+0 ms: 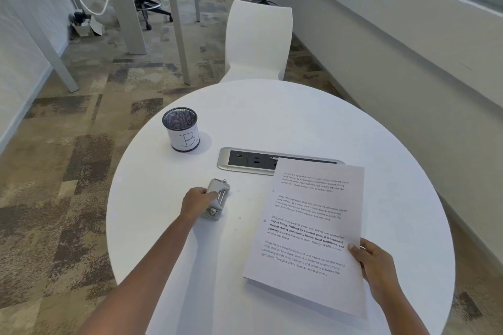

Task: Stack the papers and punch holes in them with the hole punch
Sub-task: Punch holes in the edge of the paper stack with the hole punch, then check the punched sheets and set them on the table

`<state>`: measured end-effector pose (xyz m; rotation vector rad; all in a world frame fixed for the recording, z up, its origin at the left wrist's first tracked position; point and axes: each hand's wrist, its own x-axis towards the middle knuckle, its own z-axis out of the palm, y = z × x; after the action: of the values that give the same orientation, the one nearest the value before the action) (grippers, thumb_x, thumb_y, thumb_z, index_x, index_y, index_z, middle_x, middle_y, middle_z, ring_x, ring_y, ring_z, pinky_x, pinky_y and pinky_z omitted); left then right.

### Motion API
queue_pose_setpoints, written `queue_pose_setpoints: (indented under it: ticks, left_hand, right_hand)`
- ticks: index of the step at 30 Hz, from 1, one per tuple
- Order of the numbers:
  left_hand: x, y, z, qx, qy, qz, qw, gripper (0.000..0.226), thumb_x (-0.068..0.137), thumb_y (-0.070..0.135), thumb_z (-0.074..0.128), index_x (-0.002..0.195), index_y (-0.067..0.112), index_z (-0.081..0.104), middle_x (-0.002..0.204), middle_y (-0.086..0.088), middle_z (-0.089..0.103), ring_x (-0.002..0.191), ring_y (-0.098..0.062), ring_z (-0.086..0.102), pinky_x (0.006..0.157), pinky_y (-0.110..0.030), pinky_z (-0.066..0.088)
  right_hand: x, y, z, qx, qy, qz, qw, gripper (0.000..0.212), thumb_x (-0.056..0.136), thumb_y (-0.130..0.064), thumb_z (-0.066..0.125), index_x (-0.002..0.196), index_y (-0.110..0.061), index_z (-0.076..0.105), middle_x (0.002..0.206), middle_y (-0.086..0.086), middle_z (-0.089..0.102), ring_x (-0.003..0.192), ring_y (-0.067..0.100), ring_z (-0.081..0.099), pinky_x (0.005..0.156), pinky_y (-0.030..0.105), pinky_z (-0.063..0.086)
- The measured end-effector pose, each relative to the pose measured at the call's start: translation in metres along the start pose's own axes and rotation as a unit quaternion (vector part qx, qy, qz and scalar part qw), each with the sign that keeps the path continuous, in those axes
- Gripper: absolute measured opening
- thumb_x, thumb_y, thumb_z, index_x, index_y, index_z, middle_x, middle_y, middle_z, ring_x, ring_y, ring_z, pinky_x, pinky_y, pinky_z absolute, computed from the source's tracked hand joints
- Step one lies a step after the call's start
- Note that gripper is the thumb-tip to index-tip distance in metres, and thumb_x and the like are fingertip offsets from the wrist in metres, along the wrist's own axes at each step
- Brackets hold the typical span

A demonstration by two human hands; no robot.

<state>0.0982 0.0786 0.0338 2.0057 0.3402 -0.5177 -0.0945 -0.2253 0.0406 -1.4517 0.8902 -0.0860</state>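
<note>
**Two hands full, a few ways this goes sideways**

Watching the head view from my end. The left hand is wrapped round the hole punch, which sits on the white round table, left of the sheets and well apart from them. The right hand pinches the papers at their right edge, thumb on top. The near end of the stack is off the surface with a shadow under it, and the far corner hangs over the socket panel.

There are two grey dots down the left margin that look like holes to me, plus tiny specks on the table by the punch. So my guess is at least one punch is done, but I can't say how many sheets it went through.

My worries:
- A one-sided pinch lets the sheets fan out. If the edges drift, the holes won't line up.
- Feeding the edge in crooked or too shallow would tear the margin.
- The punch could skid on that smooth top if it's pressed off-centre.
- The pen cup is far enough away that I'm not worried about it.
</note>
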Motion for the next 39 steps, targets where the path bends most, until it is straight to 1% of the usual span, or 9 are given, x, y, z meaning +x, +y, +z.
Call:
queue_pose_setpoints:
  ticks: [4, 9, 19, 24, 27, 30, 33, 36, 39]
  left_hand:
    - [0.000, 0.000, 0.004, 0.084, 0.022, 0.015, 0.996, 0.027, 0.060, 0.028, 0.059, 0.073, 0.004, 0.054, 0.075, -0.013, 0.054, 0.072, -0.027, 0.048, 0.056, -0.027, 0.031]
    - [0.007, -0.007, 0.011, 0.150, 0.069, 0.023, 0.986, 0.029, 0.080, 0.018, 0.061, 0.095, -0.007, 0.059, 0.106, -0.027, 0.059, 0.099, -0.041, 0.057, 0.078, -0.039, 0.047]
    - [-0.001, -0.001, 0.019, 0.209, 0.100, 0.028, 0.972, 0.041, 0.084, 0.020, 0.057, 0.119, -0.001, 0.051, 0.120, -0.024, 0.049, 0.113, -0.040, 0.048, 0.090, -0.043, 0.044]
    - [-0.015, 0.005, 0.034, 0.220, 0.196, 0.212, 0.932, 0.041, 0.086, 0.010, 0.055, 0.126, 0.003, 0.051, 0.118, -0.020, 0.053, 0.114, -0.035, 0.046, 0.088, -0.043, 0.045]
    - [-0.025, 0.011, 0.056, 0.142, 0.123, 0.295, 0.937, 0.029, 0.087, 0.006, 0.056, 0.115, 0.004, 0.059, 0.103, -0.018, 0.063, 0.097, -0.032, 0.058, 0.087, -0.036, 0.046]
    - [-0.032, 0.018, 0.081, 0.069, -0.034, 0.166, 0.983, 0.033, 0.092, 0.018, 0.053, 0.122, 0.004, 0.055, 0.107, -0.018, 0.065, 0.094, -0.029, 0.062, 0.087, -0.034, 0.049]
    - [-0.039, 0.016, 0.101, -0.017, -0.133, 0.066, 0.989, 0.034, 0.093, 0.018, 0.053, 0.121, -0.001, 0.054, 0.094, -0.018, 0.060, 0.075, -0.022, 0.056, 0.071, -0.029, 0.046]
    - [-0.044, 0.015, 0.110, -0.039, -0.141, 0.099, 0.984, 0.017, 0.091, 0.006, 0.053, 0.103, -0.004, 0.061, 0.076, -0.013, 0.051, 0.076, -0.022, 0.047, 0.071, -0.032, 0.044]
    - [-0.050, 0.025, 0.113, -0.057, -0.116, 0.137, 0.982, 0.015, 0.089, 0.002, 0.054, 0.097, -0.008, 0.062, 0.080, -0.020, 0.062, 0.079, -0.024, 0.056, 0.082, -0.042, 0.054]
  right_hand:
    - [0.001, -0.001, -0.001, 0.002, -0.002, 0.001, 1.000, 0.017, 0.086, 0.002, 0.053, 0.093, -0.010, 0.064, 0.076, 0.008, 0.068, 0.061, 0.017, 0.064, 0.050, 0.019, 0.055]
    - [0.003, -0.001, -0.004, 0.006, 0.006, 0.004, 1.000, 0.017, 0.086, 0.003, 0.054, 0.096, -0.008, 0.063, 0.066, 0.000, 0.072, 0.057, 0.016, 0.066, 0.046, 0.017, 0.054]
    - [0.008, 0.002, -0.011, 0.003, 0.001, 0.012, 1.000, 0.018, 0.086, 0.003, 0.054, 0.100, -0.006, 0.062, 0.060, -0.005, 0.073, 0.048, 0.005, 0.067, 0.045, 0.015, 0.053]
    - [0.013, 0.003, -0.015, 0.004, -0.008, 0.011, 1.000, 0.018, 0.086, 0.003, 0.054, 0.099, -0.006, 0.063, 0.065, -0.002, 0.073, 0.049, 0.007, 0.067, 0.046, 0.017, 0.054]
    - [0.014, 0.004, -0.018, 0.008, -0.016, 0.014, 1.000, 0.017, 0.087, 0.002, 0.053, 0.095, -0.009, 0.064, 0.058, -0.006, 0.073, 0.050, 0.007, 0.068, 0.044, 0.017, 0.054]
    - [0.015, 0.003, -0.020, 0.012, -0.025, 0.012, 1.000, 0.018, 0.087, 0.001, 0.054, 0.091, -0.012, 0.065, 0.064, -0.003, 0.074, 0.052, 0.009, 0.069, 0.044, 0.018, 0.054]
    - [0.016, 0.001, -0.024, 0.007, -0.029, 0.002, 1.000, 0.019, 0.087, 0.000, 0.054, 0.090, -0.015, 0.065, 0.066, -0.002, 0.074, 0.054, 0.009, 0.069, 0.046, 0.017, 0.054]
    - [0.017, -0.002, -0.031, 0.001, -0.021, -0.020, 1.000, 0.018, 0.087, -0.001, 0.054, 0.089, -0.015, 0.065, 0.061, -0.006, 0.074, 0.052, 0.006, 0.068, 0.048, 0.016, 0.055]
    - [0.017, -0.008, -0.039, -0.004, -0.019, -0.056, 0.998, 0.016, 0.088, -0.001, 0.054, 0.090, -0.013, 0.065, 0.060, -0.006, 0.073, 0.056, 0.006, 0.069, 0.051, 0.016, 0.056]
